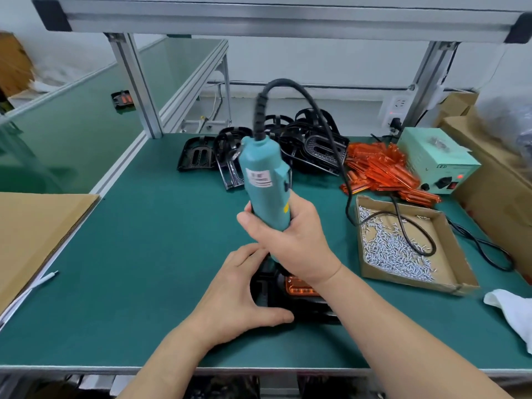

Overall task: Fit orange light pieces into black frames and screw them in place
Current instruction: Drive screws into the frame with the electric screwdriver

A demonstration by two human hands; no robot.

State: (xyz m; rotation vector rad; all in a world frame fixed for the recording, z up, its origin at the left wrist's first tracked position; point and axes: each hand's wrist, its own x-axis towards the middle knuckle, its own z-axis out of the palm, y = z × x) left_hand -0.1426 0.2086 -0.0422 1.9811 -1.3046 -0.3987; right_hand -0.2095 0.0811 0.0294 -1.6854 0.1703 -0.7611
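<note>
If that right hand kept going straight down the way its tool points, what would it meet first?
Probably the black frame beside its orange light piece, which the left hand steadies. The tip of the screwdriver in the right hand is hidden behind both hands and may already touch.

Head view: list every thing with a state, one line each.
black frame, lying flat, held by left hand.
orange light piece, seated in black frame.
electric screwdriver, upright, pointing down toward black frame, gripped by right hand.
screw box, open, holding screws.
power supply, red light lit.
</note>
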